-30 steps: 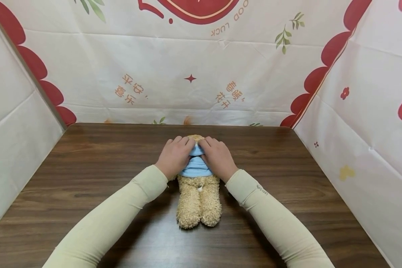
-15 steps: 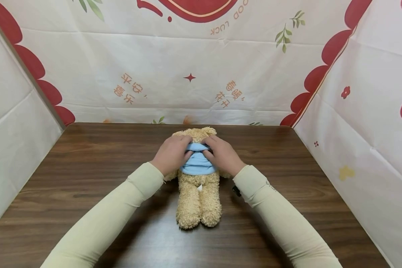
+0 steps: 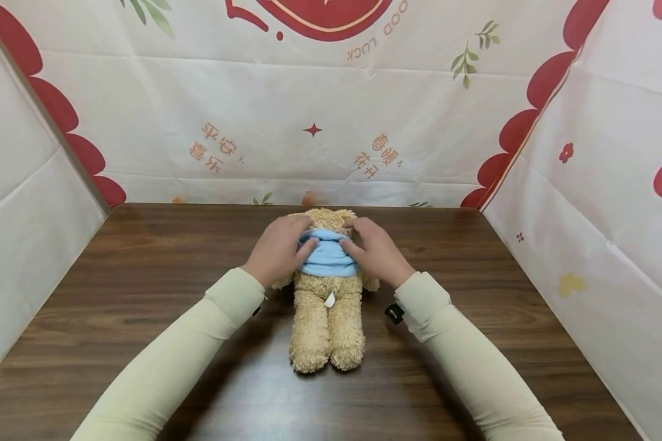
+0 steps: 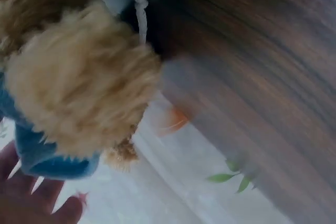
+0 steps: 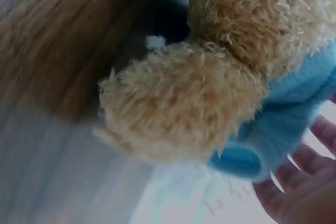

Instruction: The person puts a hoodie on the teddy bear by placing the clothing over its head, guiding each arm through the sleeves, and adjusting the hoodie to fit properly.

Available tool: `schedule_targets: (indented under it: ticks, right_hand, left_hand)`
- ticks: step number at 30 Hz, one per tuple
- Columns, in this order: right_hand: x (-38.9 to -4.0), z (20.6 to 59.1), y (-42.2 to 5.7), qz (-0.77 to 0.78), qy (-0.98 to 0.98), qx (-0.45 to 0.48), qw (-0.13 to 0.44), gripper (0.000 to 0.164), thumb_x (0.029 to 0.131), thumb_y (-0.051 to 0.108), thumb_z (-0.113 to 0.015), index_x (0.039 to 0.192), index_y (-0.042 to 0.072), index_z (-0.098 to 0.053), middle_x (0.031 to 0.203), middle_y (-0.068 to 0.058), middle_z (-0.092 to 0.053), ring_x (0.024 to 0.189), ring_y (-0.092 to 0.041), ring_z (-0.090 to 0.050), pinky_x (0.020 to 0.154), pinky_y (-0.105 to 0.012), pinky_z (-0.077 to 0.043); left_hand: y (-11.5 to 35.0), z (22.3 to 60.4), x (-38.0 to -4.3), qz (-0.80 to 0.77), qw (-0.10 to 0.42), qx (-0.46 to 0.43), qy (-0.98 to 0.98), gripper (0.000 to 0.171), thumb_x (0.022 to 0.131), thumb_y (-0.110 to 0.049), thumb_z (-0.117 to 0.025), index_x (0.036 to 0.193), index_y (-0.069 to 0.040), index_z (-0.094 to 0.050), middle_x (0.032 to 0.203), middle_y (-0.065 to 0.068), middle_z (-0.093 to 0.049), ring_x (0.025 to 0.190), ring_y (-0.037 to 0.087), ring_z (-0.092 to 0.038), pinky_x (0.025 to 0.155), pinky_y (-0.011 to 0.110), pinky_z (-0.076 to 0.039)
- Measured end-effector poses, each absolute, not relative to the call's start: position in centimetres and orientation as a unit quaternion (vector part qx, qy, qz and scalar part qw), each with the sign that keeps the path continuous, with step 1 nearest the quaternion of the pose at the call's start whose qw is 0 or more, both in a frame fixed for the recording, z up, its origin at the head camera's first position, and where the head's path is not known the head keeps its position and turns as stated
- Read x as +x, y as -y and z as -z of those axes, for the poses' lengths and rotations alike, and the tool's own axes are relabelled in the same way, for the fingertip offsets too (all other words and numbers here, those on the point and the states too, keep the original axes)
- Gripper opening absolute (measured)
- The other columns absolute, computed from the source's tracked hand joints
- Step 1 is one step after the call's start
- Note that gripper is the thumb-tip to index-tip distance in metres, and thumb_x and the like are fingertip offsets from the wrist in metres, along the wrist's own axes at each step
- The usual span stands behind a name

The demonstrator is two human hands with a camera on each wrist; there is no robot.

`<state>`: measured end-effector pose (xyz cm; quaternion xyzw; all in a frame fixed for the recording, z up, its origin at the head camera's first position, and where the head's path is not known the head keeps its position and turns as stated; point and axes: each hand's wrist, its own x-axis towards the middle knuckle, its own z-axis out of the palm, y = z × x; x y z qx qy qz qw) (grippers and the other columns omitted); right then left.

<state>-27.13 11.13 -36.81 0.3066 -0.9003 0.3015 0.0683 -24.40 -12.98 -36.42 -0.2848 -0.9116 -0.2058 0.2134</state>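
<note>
The bear lay on the table between the 2 hands, its long axis going from near to far: legs on the near side, head close to the far edge. Its blue shirt was around the upper body. The left hand was at the shirt's left side and the right hand at its right side, so neither hand was clearly nearer. The fingers of both hands were loosely spread, with each thumb apart from the index finger, and I saw no pinch; whether the fingertips pressed on the shirt, I cannot tell. Just beyond the head the table ended before the cloth wall, therefore little room was on the far side. More room was to the left, to the right and on the near side.
</note>
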Motion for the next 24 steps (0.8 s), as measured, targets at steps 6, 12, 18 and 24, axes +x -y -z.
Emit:
schedule_targets:
  ticks: [6, 12, 18, 24]
  right_hand:
    - [-24.9, 36.8, -13.1, -0.262, 0.865, 0.400, 0.151, 0.011, 0.095, 0.018, -0.067, 0.089, 0.012, -0.061, 0.091, -0.002, -0.058, 0.080, -0.021, -0.057, 0.072, -0.036, -0.049]
    - [-23.9, 38.0, -13.8, -0.189, 0.871, 0.437, 0.122, 0.029, 0.090, 0.024, -0.074, 0.111, 0.006, -0.062, 0.111, -0.006, -0.058, 0.099, -0.019, -0.055, 0.086, -0.036, -0.048]
    - [-24.0, 39.0, -13.6, -0.197, 0.893, 0.397, 0.074, 0.048, 0.093, 0.023, -0.072, 0.134, 0.003, -0.056, 0.122, -0.012, -0.051, 0.092, -0.017, -0.052, 0.078, -0.035, -0.047]
    - [-24.1, 39.0, -13.4, -0.197, 0.894, 0.396, 0.068, 0.055, 0.090, 0.025, -0.075, 0.136, 0.004, -0.052, 0.134, -0.012, -0.048, 0.116, -0.022, -0.053, 0.094, -0.040, -0.047]
  left_hand:
    - [14.1, 36.1, -22.2, 0.194, 0.326, -0.379, 0.844, 0.014, 0.089, -0.018, -0.071, 0.085, -0.006, -0.066, 0.085, 0.006, -0.061, 0.077, 0.025, -0.055, 0.072, 0.040, -0.047]
    - [14.4, 37.1, -20.5, 0.145, 0.207, -0.369, 0.895, 0.041, 0.088, -0.036, -0.076, 0.111, -0.005, -0.066, 0.106, 0.007, -0.058, 0.088, 0.023, -0.055, 0.079, 0.040, -0.048]
    - [14.2, 38.1, -21.0, 0.178, 0.154, -0.336, 0.912, 0.050, 0.090, -0.035, -0.074, 0.127, -0.003, -0.061, 0.120, 0.009, -0.055, 0.097, 0.021, -0.057, 0.085, 0.037, -0.049]
    - [13.9, 38.1, -21.0, 0.203, 0.092, -0.323, 0.920, 0.063, 0.090, -0.036, -0.074, 0.142, -0.010, -0.052, 0.146, 0.016, -0.045, 0.124, 0.035, -0.054, 0.100, 0.047, -0.045]
